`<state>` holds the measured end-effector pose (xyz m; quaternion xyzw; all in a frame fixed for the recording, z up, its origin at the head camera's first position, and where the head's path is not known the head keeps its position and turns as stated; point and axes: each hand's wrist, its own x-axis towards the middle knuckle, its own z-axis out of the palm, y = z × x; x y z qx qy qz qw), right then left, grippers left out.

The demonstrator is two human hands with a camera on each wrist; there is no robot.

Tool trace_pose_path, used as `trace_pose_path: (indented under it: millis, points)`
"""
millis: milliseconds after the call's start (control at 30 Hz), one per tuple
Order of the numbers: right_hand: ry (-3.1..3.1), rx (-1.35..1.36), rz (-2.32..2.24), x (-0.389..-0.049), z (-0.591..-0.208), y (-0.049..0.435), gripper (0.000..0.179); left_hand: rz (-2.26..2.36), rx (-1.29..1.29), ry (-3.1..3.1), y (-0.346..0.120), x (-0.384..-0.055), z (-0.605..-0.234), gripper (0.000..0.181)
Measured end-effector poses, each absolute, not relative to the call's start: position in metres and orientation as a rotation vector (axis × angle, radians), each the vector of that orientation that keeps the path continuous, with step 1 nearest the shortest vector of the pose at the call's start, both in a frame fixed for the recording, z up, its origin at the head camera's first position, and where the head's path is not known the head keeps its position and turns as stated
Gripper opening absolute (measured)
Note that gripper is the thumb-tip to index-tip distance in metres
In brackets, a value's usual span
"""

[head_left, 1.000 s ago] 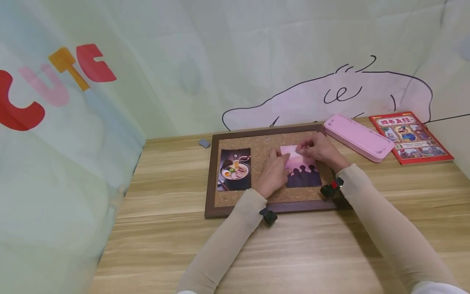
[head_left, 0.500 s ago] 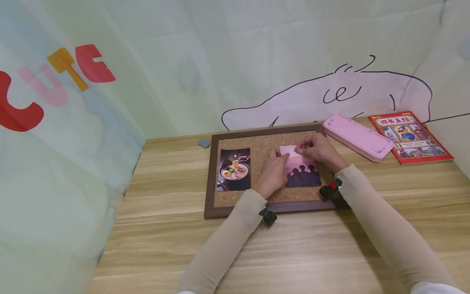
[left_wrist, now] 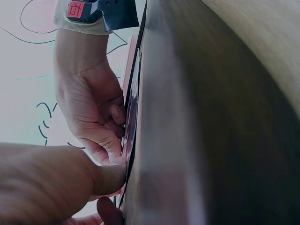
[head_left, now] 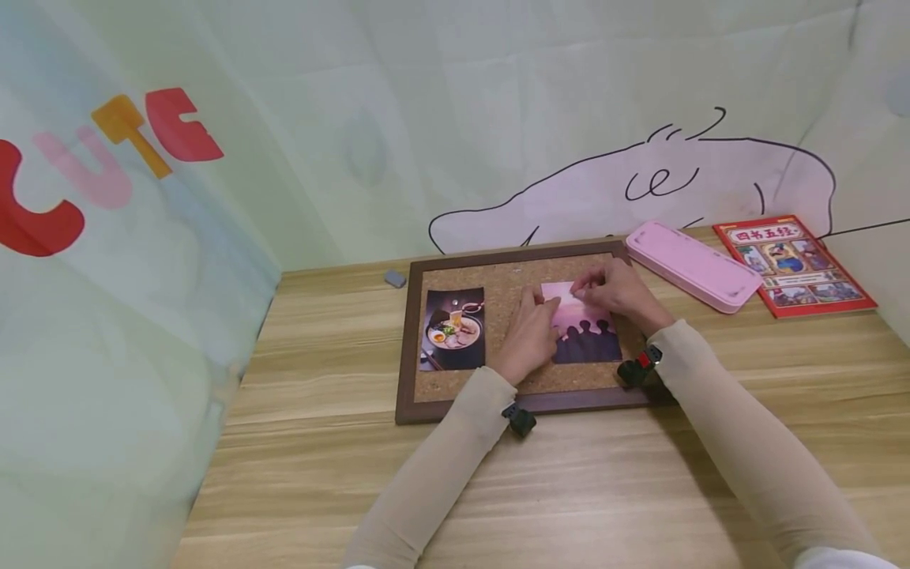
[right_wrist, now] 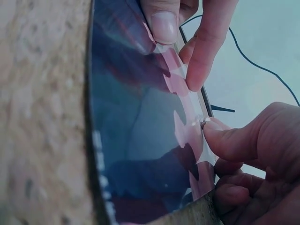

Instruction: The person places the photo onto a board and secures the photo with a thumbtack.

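Observation:
A framed cork board (head_left: 506,320) lies on the table. Towards its right side is a pink-and-purple photo (head_left: 586,344) with dark silhouettes of people. My left hand (head_left: 529,332) rests on this photo's left edge, thumb and fingers touching its surface. At the photo's upper part my right hand (head_left: 617,294) pinches a small shiny pin (right_wrist: 203,123) between thumb and finger, its tip at the paper. The pin is mostly hidden by the fingertips. A ramen photo (head_left: 453,330) lies on the board's left side, with a round silver pin (head_left: 455,302) near its top.
A small grey block (head_left: 395,278) lies left of the board. Behind the right hand are a pink case (head_left: 693,266) and a red-bordered book (head_left: 796,267), the case overlapping the book's edge. Printed cloth (head_left: 355,118) hangs behind and left of the wooden table (head_left: 320,371).
Almost nothing moves. Both hands stay at the pink photo, the right still pinching the pin; only a very slight shift of the view shows.

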<state>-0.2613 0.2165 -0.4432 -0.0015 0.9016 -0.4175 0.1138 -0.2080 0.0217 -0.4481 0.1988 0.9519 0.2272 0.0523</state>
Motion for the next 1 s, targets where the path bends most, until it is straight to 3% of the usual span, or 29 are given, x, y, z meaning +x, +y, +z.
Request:
trace_pose_path:
  millis: [1000]
  points:
    - [2.649,0.099,-1.156,-0.266,-0.4352,0.2121,0.023,0.678,0.598,2.901,0.0227,-0.2101,-0.4488,0.053]
